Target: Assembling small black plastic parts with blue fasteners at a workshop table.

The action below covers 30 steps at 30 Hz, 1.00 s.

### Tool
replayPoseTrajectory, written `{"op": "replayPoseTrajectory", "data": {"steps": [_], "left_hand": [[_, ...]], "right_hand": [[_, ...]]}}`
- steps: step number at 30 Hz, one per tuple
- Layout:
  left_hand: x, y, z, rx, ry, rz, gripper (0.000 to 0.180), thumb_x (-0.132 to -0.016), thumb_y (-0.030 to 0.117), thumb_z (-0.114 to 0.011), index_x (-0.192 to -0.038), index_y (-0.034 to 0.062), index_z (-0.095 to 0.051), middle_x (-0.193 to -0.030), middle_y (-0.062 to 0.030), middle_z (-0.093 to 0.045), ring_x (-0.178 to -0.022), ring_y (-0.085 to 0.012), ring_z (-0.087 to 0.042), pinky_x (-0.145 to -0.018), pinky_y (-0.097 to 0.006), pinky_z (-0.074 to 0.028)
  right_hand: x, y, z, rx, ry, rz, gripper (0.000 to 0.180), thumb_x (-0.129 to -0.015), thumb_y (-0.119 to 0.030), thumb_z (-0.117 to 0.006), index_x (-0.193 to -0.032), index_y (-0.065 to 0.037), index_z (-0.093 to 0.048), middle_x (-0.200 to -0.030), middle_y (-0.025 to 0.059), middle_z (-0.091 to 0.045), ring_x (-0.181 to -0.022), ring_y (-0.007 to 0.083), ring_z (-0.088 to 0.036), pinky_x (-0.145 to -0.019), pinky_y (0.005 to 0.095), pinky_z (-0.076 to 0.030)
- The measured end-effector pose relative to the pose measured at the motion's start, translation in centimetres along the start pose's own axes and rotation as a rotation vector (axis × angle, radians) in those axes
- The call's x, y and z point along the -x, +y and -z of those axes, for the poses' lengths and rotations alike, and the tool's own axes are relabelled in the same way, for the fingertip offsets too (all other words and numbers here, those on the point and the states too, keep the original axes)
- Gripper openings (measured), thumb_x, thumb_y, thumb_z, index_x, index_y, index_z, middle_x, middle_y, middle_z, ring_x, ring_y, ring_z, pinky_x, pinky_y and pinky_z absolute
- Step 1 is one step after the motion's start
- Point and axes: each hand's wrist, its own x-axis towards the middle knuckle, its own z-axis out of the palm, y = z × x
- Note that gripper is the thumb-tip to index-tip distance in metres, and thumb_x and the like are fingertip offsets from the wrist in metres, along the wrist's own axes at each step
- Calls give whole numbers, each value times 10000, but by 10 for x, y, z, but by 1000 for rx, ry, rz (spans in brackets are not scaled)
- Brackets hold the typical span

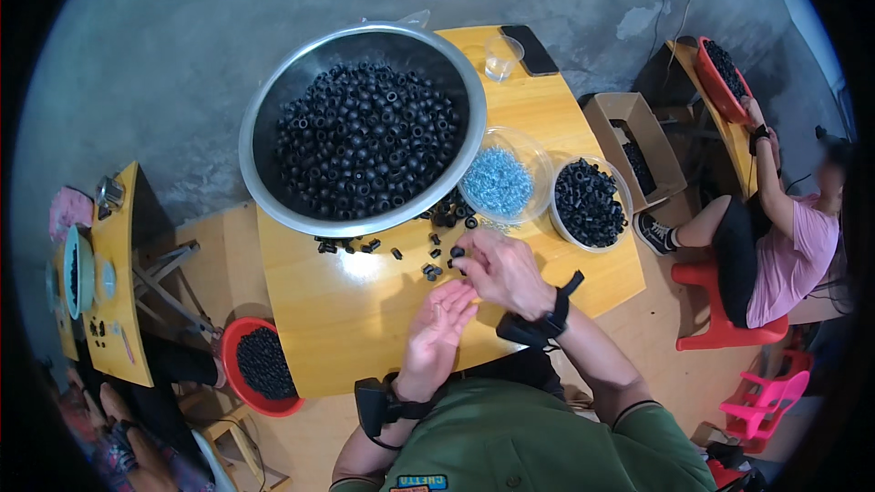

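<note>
My right hand point(503, 270) is closed in a pinch over the near part of the yellow table point(346, 346), with a small black plastic part point(458, 252) at its fingertips. Just below and to its left, my left hand point(437, 333) is turned palm up, fingers stretched out toward the right hand's fingers. Loose black parts point(433, 271) lie on the tabletop beyond the hands. A big metal bowl point(260, 184) full of round black hollow parts stands at the far left. To its right are a clear tub of small light-blue pieces point(498, 182) and a tub of black parts point(591, 203).
A clear cup point(499, 59) and a dark phone point(530, 50) lie at the table's far edge. Floor items include a cardboard box point(670, 173) and a red basin point(239, 383). Co-workers sit at other tables on both sides, one on a red stool point(706, 314).
</note>
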Motion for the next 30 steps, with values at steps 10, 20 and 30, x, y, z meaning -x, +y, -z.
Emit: {"op": "replayPoseTrajectory", "data": {"steps": [10, 20, 30], "left_hand": [[20, 1, -3, -357, 19, -200, 236, -848, 129, -568, -1034, -12, -530, -907, -92, -603, -845, -155, -580, -785, -279, -465], [40, -2, -7, -335, 52, -143, 186, -868, 168, -544, -936, -3, -521, -827, -93, -587, -725, -166, -575, -700, -283, -467], [49, -5, -23, -477, 26, -190, 111, -867, 102, -523, -887, -7, -533, -791, -86, -593, -727, -147, -566, -708, -268, -441]], "right_hand": [[58, -34, 21, -152, -145, 201, 249, -754, -1, -566, -997, -49, -535, -760, 91, -521, -675, 235, -560, -577, 302, -462], [91, -26, 28, -954, -127, -357, 250, -870, 47, -397, -1091, -31, -483, -817, 28, -551, -708, 105, -527, -644, 233, -449], [105, -31, 29, -806, -90, -203, 104, -858, -11, -496, -921, -17, -578, -822, 53, -626, -689, 106, -569, -636, 232, -470]]}}
